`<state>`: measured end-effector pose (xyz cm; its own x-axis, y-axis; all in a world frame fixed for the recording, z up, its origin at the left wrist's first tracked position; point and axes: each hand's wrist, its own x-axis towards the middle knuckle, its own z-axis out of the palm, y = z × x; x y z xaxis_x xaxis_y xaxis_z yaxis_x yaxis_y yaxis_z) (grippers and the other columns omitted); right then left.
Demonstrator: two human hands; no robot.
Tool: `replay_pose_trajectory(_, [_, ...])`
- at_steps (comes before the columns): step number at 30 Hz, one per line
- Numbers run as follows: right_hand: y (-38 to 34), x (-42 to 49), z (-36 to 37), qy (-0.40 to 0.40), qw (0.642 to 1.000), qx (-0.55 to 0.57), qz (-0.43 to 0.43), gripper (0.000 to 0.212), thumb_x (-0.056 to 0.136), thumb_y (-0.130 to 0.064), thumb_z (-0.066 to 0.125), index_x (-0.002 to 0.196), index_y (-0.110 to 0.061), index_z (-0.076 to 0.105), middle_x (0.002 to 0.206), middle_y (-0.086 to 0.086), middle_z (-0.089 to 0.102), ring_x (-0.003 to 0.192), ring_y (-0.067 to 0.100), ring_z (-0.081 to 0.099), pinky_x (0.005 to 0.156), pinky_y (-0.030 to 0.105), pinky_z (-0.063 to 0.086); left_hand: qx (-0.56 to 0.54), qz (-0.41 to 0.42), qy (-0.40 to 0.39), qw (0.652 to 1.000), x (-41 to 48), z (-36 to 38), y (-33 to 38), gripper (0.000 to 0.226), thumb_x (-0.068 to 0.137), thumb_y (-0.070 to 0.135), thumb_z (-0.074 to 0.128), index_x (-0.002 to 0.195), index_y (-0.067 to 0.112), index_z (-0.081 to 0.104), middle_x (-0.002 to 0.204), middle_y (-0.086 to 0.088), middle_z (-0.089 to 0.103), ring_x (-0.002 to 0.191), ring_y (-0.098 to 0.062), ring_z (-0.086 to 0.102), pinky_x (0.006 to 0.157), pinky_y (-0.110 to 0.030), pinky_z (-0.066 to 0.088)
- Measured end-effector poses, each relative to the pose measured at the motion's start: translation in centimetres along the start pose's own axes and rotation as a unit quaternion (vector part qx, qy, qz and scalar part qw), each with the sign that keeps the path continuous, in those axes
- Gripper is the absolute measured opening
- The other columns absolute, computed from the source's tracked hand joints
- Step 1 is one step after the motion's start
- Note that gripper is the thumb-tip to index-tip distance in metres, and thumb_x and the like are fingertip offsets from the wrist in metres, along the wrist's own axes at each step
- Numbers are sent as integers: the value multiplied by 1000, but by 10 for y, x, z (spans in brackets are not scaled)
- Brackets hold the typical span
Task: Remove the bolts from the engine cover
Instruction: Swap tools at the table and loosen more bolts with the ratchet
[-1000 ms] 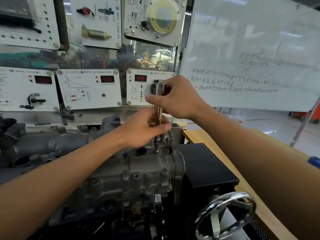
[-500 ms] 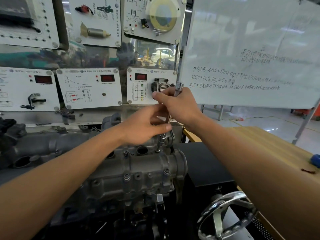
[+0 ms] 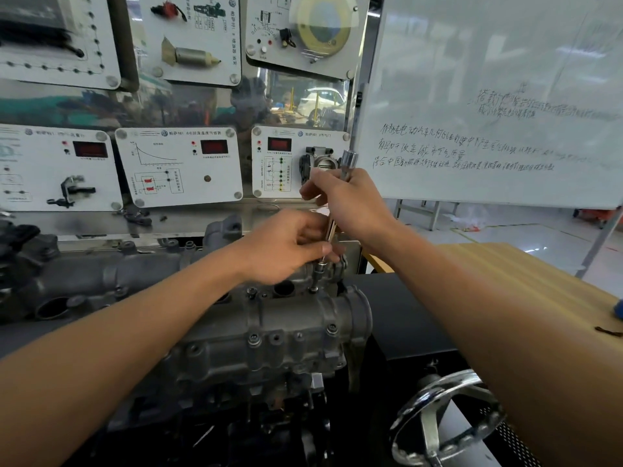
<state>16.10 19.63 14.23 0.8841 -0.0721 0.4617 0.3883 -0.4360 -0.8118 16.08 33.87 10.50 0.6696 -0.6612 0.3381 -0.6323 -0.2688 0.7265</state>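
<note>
Could slip off the bolt (image 3: pixel 314 290) if turned now: holds the tool (image 3: pixel 347 161) leaning rightward at the top, not square to the cover (image 3: pixel 279 318), risking a tip riding out and a rounded head. Could also lose a loosened bolt into the open hole (image 3: pixel 282 288) just left of it, or down the cover's side, if lifted away without a steadying finger. Might bang knuckles on the casting after a sudden jump free.

Grips the tool's upper shaft with the right hand (image 3: pixel 350 203), fingers curled round it just under the metal top end. Pinches the lower shaft with the left hand (image 3: pixel 290 244), thumb and fingertips closed on it just above the tip. Finds the bolt directly below the left hand, near the fingertips but not touching them, on the cover's top face at its far right end. Cannot tell whether seated fully in the tip; too small to see. Leaves other bolts (image 3: pixel 253 338) in place along the cover's near face, well below both hands, so judged a good way from finished.
</note>
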Motion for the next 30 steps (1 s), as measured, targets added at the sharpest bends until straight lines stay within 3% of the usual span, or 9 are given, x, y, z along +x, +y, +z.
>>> replay_pose_trajectory(2, [-1,-1,0,-6,1000,4,-4,37,96,-34,54,76,-10,73,76,-3,74,72,6,65,76,25,52,29,5,69,997,2,3,2,10,86,9,75,91,6,68,81,-2,74,76,-6,71,76,-22,55])
replay_pose_trajectory(5, [-4,-4,0,-13,1000,-3,-19,37,95,-31,57,76,-4,72,69,9,71,59,5,63,57,14,48,103,11,170,980,4,8,3,33,70,29,88,74,16,58,59,9,56,51,-3,51,54,-20,42])
replay_pose_trajectory(8, [-6,-5,0,-1,1000,-6,-13,33,96,-28,57,74,-9,73,64,-3,70,55,-3,60,51,10,44,47,2,88,995,2,7,4,39,84,25,78,115,11,58,101,-13,68,92,-21,67,82,-37,56])
replay_pose_trajectory(10, [-6,-6,0,-6,1000,-12,-11,33,96,-30,56,75,-11,73,69,0,71,57,-4,58,58,15,45,-19,4,8,1000,0,4,1,34,94,6,64,126,9,54,117,-11,69,110,-17,67,97,-29,53])
replay_pose_trajectory(14, [-6,-9,1,-12,999,-23,-25,36,95,-31,56,77,-3,72,84,16,71,63,4,59,69,29,50,-6,-3,50,999,0,2,-1,15,88,3,71,103,4,69,90,-7,77,88,-13,74,86,-30,57])
replay_pose_trajectory(17, [-7,-10,3,-17,999,-19,-28,39,96,-29,56,77,3,70,76,21,70,62,14,62,62,25,52,51,-4,138,989,2,5,1,31,72,19,87,86,0,67,72,-11,70,61,-19,66,68,-39,56])
replay_pose_trajectory(22, [-6,-13,8,-18,998,-22,-64,48,95,-32,59,82,14,63,70,30,62,60,30,61,63,41,54,54,14,136,989,5,10,4,36,75,25,85,100,9,64,89,-17,69,84,-34,67,77,-55,54])
replay_pose_trajectory(26, [-5,-14,-2,45,991,-76,-99,48,87,-45,70,66,-2,65,50,0,56,47,7,51,51,23,42,25,26,64,997,-2,4,-3,16,95,12,64,110,9,67,101,-8,74,97,-20,70,94,-41,54])
replay_pose_trajectory(30, [-9,-16,-19,90,975,-149,-136,59,75,-59,76,60,-5,58,51,5,56,47,11,44,48,33,40,10,27,75,997,-6,2,-4,18,91,8,68,109,4,71,96,-4,77,91,-11,73,92,-33,57])
